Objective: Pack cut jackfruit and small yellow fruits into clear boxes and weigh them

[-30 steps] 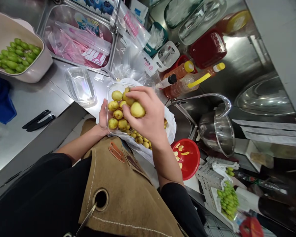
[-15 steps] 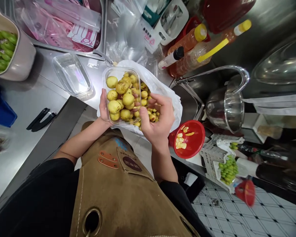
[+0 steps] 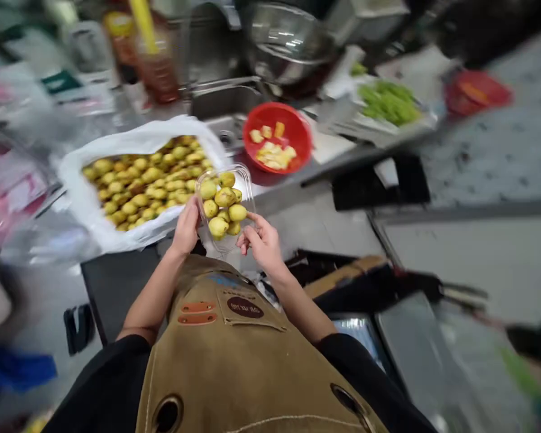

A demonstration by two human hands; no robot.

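Right now both hands are apart, with a clear plastic punnet point(image 3: 223, 207) held between them, out in front of a tan canvas apron point(image 3: 228, 367) and just past the near edge of the worktop. The left hand point(image 3: 187, 227) cups the punnet's left side from below. The right hand point(image 3: 262, 242) stands at its lower right corner, with the fingertips point(image 3: 251, 218) against the plastic; whether they grip it or only touch it, I cannot tell. Inside the punnet sit about ten small yellow-green fruits point(image 3: 220, 201), filling it loosely.

Just left of the punnet, a white plastic bag point(image 3: 137, 135) lies open on the worktop, with a wide heap of the same fruits point(image 3: 144, 186) spread on it. Past the bag's right end, a red bowl point(image 3: 277, 138) holding pale yellow pieces point(image 3: 270, 150) sits beside a steel sink point(image 3: 225, 102). A steel pot point(image 3: 286, 42) stands beyond the sink, and green fruit point(image 3: 388, 102) lies on white paper toward the worktop's right side. The outer parts of the view are motion-blurred, including a blue cloth point(image 3: 15, 370) at the lower left.
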